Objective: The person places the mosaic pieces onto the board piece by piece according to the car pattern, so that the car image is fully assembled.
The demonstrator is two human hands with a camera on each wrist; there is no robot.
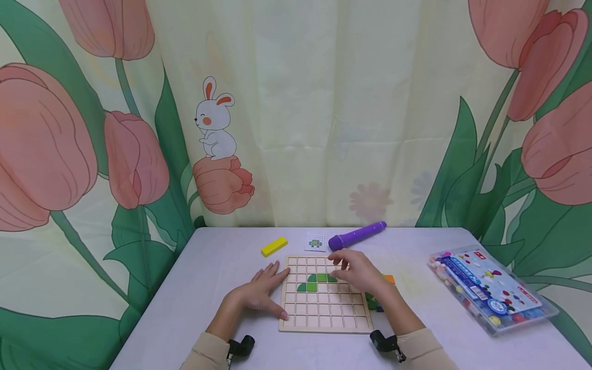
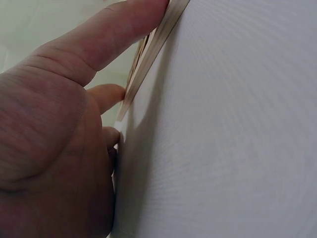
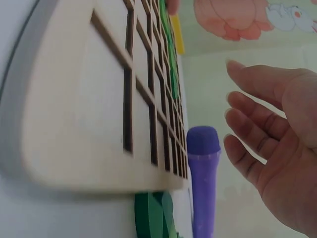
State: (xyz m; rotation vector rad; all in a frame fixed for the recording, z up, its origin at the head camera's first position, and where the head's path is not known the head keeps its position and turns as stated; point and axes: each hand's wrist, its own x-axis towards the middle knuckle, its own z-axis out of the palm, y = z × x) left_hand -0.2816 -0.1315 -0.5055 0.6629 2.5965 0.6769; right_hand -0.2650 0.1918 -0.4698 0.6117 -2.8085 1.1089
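A wooden grid board [image 1: 326, 322] lies on the white table, with several green pieces [image 1: 312, 287] set in its upper cells, some square and some with a curved edge. My left hand [image 1: 259, 292] rests along the board's left side, fingers spread, thumb and fingertips at its edge. In the left wrist view the thumb [image 2: 109, 37] touches the wooden rim [image 2: 153, 54]. Over the board's upper right part hovers my right hand [image 1: 358, 270], its fingers loosely bent. The right wrist view shows that hand [image 3: 277, 134] with nothing between thumb and fingers.
Loose green pieces [image 3: 151, 215] lie beside the board's right edge, near an orange piece [image 1: 389, 279]. Behind the board are a yellow block [image 1: 274, 246], a small picture card [image 1: 315, 242] and a purple microphone-shaped toy [image 1: 357, 236]. A clear box of colourful beads [image 1: 492, 290] stands at the right.
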